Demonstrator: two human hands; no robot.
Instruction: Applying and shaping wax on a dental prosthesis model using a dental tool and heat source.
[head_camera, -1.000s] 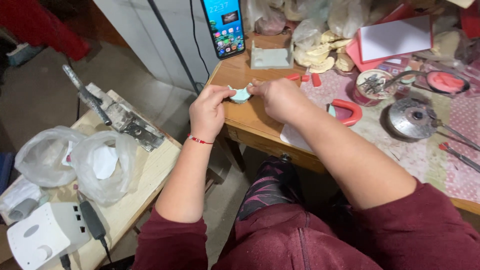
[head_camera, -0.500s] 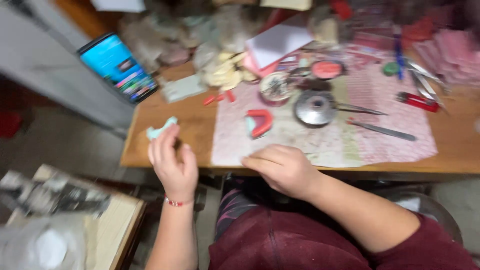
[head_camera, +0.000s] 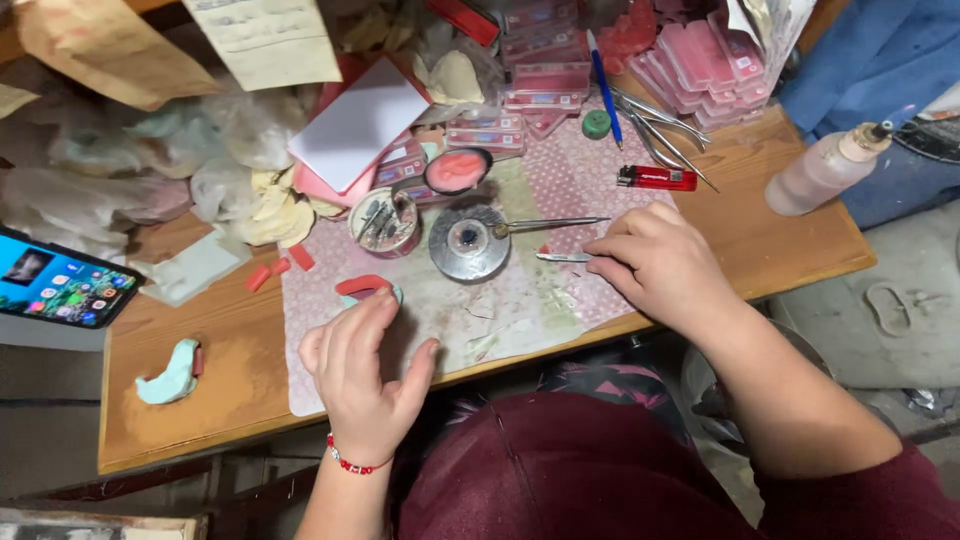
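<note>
My left hand (head_camera: 365, 375) lies over the patterned mat (head_camera: 500, 310), fingers apart, its fingertips at a red horseshoe-shaped wax piece (head_camera: 362, 286). My right hand (head_camera: 660, 262) rests on the mat's right part, its fingertips on a small metal tool with a red end (head_camera: 560, 257). A pale blue curved cast (head_camera: 172, 374) lies alone on the wooden table (head_camera: 240, 390) at the left. A round metal burner (head_camera: 468, 242) stands between the hands, with a thin metal instrument (head_camera: 550, 223) laid across it.
A phone (head_camera: 58, 283) with a lit screen leans at the left edge. A tin of tools (head_camera: 384, 222), a red lighter (head_camera: 656, 178), a squeeze bottle (head_camera: 822, 168), pink boxes (head_camera: 690, 75), tweezers (head_camera: 660, 135) and plastic bags crowd the back.
The left hand put the blue cast down at the table's left and moved to the red wax piece. The right hand reached to the small tool. The view swung right.
</note>
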